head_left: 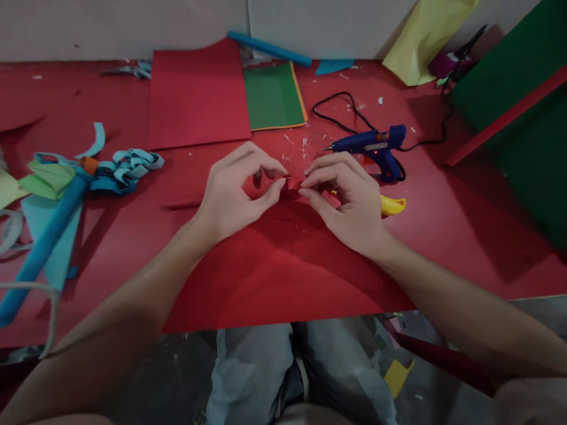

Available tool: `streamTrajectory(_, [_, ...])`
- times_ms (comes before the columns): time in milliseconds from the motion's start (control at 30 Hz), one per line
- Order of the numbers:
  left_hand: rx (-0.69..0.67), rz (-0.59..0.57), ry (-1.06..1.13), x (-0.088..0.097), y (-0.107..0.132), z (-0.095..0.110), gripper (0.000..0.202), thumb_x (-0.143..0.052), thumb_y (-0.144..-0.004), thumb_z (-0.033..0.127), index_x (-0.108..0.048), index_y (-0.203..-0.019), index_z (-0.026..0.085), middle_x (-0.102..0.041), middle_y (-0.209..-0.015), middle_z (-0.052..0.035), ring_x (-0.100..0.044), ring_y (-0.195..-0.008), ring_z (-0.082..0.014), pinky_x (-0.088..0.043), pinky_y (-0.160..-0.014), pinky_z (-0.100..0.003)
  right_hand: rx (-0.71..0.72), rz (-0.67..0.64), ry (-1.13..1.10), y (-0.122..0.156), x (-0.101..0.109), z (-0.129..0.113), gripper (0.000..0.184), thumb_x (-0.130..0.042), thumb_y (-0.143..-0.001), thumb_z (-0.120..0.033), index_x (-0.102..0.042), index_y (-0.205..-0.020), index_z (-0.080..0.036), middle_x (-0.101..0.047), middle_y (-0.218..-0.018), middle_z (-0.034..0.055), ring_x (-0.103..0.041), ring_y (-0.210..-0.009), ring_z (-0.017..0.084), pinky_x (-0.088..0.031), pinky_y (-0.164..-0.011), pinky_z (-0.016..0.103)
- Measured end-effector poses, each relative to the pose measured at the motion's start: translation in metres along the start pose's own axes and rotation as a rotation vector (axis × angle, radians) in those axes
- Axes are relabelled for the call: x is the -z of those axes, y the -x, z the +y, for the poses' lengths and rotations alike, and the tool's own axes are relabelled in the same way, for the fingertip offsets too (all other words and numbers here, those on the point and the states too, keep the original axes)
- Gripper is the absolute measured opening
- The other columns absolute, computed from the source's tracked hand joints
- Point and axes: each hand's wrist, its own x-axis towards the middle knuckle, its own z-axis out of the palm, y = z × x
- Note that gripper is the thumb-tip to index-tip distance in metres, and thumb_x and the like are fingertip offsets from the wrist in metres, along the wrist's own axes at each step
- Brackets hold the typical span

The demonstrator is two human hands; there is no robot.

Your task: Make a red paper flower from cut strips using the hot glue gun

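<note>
I see a small red paper piece [292, 188] pinched between my two hands, held just above the table's middle; it is folded or crumpled, its exact shape too small to tell; under it lies a large red paper sheet [283, 283], flat, faintly creased, its near edge hanging over the table's front; the two reds nearly blend.

glue gun [376, 147] lay on table [465, 224], just behind right hand [349, 200] | paper sheets [239, 94] behind left hand [234, 189] | paper strips [126, 168] far left | hands met mid-table
</note>
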Motion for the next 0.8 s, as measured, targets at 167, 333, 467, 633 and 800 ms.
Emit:
streamTrajectory(167, [0.003, 0.04, -0.035, 0.001, -0.001, 0.002, 0.005, -0.073, -0.098, 0.025, -0.076, -0.094, 0.027, -0.073, -0.087, -0.0012, -0.061, -0.067, -0.0133, -0.05, -0.061, -0.033, 0.0, -0.006, 0.002, 0.001, 0.0, 0.0, 0.005, -0.072, -0.096, -0.022, -0.074, -0.096, -0.027, -0.072, -0.102, 0.0036, -0.066, -0.086, 0.018, -0.059, -0.073, 0.035])
streamTrajectory(333, [0.058, 0.109, -0.104, -0.002, -0.001, 0.014, 0.012, -0.07, -0.098, 0.028, -0.073, -0.086, 0.029, -0.074, -0.082, 0.0001, -0.061, -0.065, -0.0147, -0.049, -0.059, -0.036, 0.015, -0.018, 0.008, 0.001, 0.0, 0.0, 0.002, -0.073, -0.097, -0.025, -0.074, -0.095, -0.026, -0.072, -0.101, 0.0036, -0.064, -0.082, 0.016, -0.058, -0.071, 0.033])
streamTrajectory(467, [0.264, 0.259, -0.046, -0.008, 0.005, -0.015, 0.025, -0.069, -0.103, 0.048, -0.069, -0.09, 0.026, -0.071, -0.081, 0.0014, -0.058, -0.065, -0.0124, -0.042, -0.057, -0.035, -0.011, -0.015, 0.022, 0.0, 0.0, 0.0, 0.005, -0.073, -0.097, -0.029, -0.074, -0.093, -0.025, -0.072, -0.1, 0.0039, -0.064, -0.082, 0.016, -0.058, -0.072, 0.033])
streamTrajectory(633, [0.347, 0.527, 0.132, -0.007, 0.012, -0.071, 0.052, -0.062, -0.097, 0.076, -0.061, -0.096, 0.024, -0.058, -0.074, 0.0083, -0.042, -0.053, -0.0033, -0.03, -0.048, -0.031, -0.017, 0.0, 0.004, 0.001, 0.0, 0.001, 0.007, -0.073, -0.097, -0.032, -0.073, -0.092, -0.026, -0.072, -0.1, 0.0036, -0.064, -0.082, 0.016, -0.059, -0.071, 0.033])
streamTrajectory(800, [0.401, 0.3, 0.2, -0.009, 0.013, -0.061, 0.053, -0.047, -0.11, 0.066, -0.053, -0.081, 0.022, -0.055, -0.065, 0.0064, -0.042, -0.051, -0.0039, -0.031, -0.047, -0.028, 0.011, -0.013, -0.013, 0.001, 0.0, -0.001, 0.005, -0.073, -0.098, -0.029, -0.073, -0.094, -0.026, -0.072, -0.1, 0.0037, -0.065, -0.083, 0.016, -0.059, -0.072, 0.033])
